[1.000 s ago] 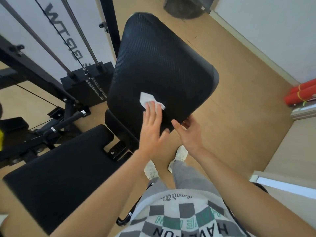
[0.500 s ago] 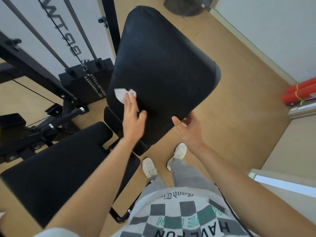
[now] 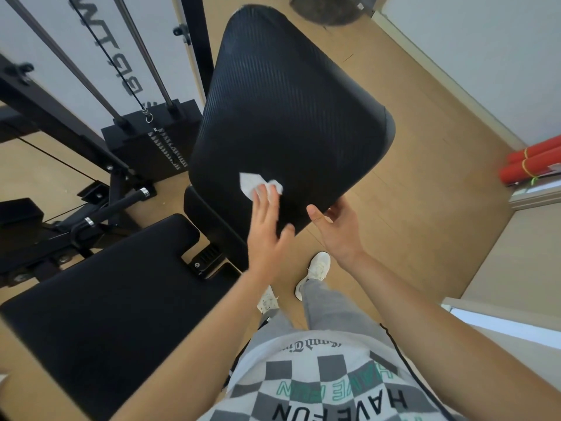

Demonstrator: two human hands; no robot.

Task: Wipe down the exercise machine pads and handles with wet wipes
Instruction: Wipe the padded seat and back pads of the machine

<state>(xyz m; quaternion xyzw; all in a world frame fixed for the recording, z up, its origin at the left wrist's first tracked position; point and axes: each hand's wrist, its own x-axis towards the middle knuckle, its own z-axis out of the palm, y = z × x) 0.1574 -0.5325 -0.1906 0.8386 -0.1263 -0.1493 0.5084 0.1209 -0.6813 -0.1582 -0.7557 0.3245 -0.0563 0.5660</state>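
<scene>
A large black ribbed back pad [image 3: 288,104] of the exercise machine tilts up in the middle of the view. With straight fingers, my left hand [image 3: 267,229] presses a crumpled white wet wipe [image 3: 258,183] flat against the pad's lower part. My right hand [image 3: 337,229] grips the pad's lower right edge, thumb on the front and fingers curled behind it. The black seat pad [image 3: 100,299] lies low at the left. A black handle with chrome rings [image 3: 121,205] lies beyond the seat.
The weight stack [image 3: 151,141] with its cable and guide rods stands at the back left, against a white panel. Red rolls [image 3: 531,165] lie by the right wall. Wooden floor [image 3: 425,208] stretches to the right of the pad. My feet in white shoes [image 3: 315,271] stand below it.
My left hand slid the wipe across the pad's lower part: first to the pad's left edge, then back toward the middle. My right hand stayed on the pad's lower right edge.
</scene>
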